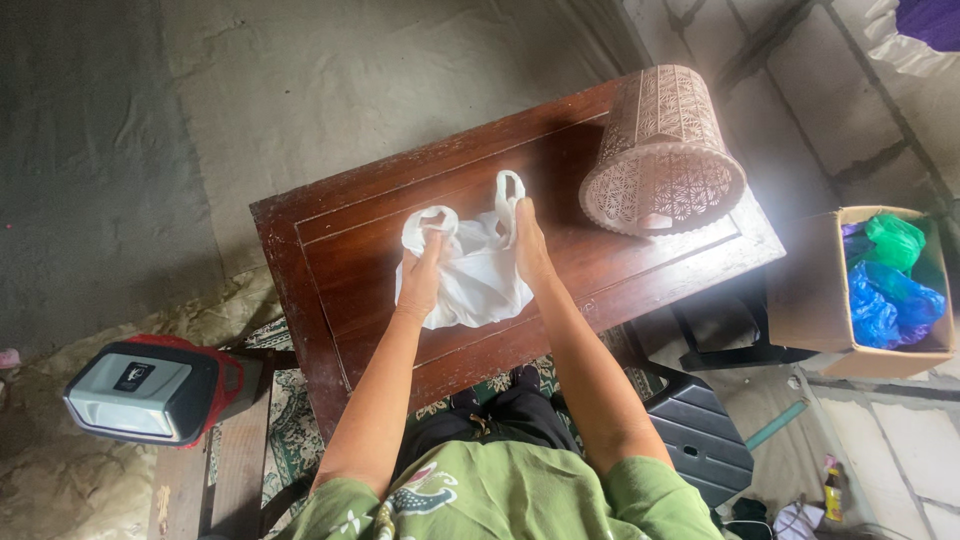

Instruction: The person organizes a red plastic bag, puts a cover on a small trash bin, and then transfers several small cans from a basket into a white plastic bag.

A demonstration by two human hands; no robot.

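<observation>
Two bare hands work a white plastic bag that lies crumpled on a dark wooden table, seen from the head camera looking straight down. The left hand is clenched around the bag's left handle loop, which bulges out above its knuckles. The right hand grips the right handle loop, fingers curled over it, with the loop standing up just past the fingertips. Between the two hands the bag's body spreads in loose folds and sags toward the table's near edge.

Near the table's far right corner lies a perforated, pale pink basket tipped on its side, its open mouth facing the viewer, well apart from the bag. Off the table to the right stands a cardboard box holding blue and green plastic bags. On the floor to the left rests a grey and red box-shaped device. A dark plastic stool stands beside the person's right arm.
</observation>
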